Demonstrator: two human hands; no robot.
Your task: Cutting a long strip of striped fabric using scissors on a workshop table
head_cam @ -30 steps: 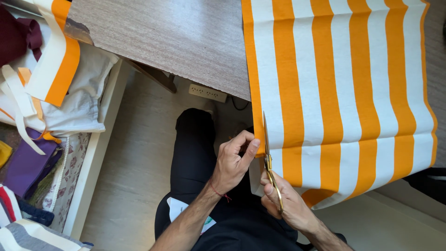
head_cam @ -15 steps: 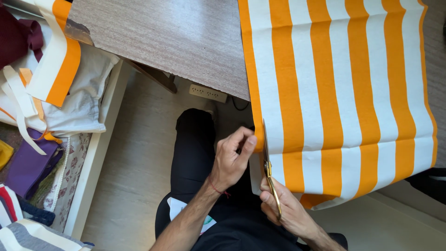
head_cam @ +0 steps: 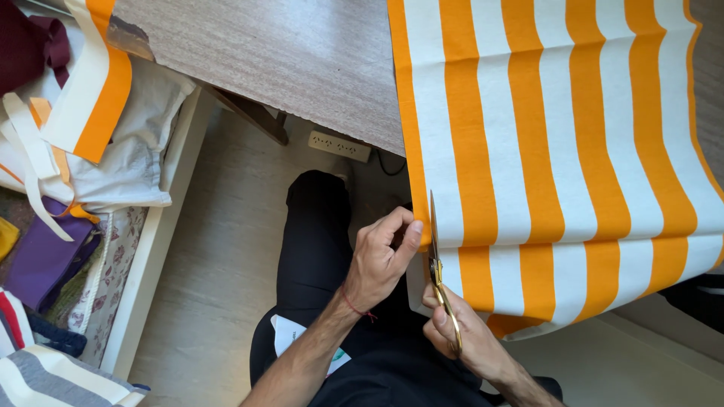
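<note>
An orange and white striped fabric (head_cam: 558, 136) hangs over the front edge of a grey table (head_cam: 279, 60). My left hand (head_cam: 381, 260) pinches the fabric's left orange edge between thumb and forefinger. My right hand (head_cam: 464, 339) grips gold-handled scissors (head_cam: 437, 264), with the blades pointing up along the boundary between the orange edge stripe and the first white stripe. The blade tip sits just above the fabric's fold. My legs in black trousers (head_cam: 317, 241) are below.
A power strip (head_cam: 339, 145) lies on the floor under the table. At left a white shelf (head_cam: 151, 249) holds piled fabrics: white, purple, maroon, and an orange and white strip (head_cam: 94, 90). Striped cloth sits at bottom left.
The scissors have moved a little further up along the orange edge stripe, and my left hand has shifted slightly with the fabric edge.
</note>
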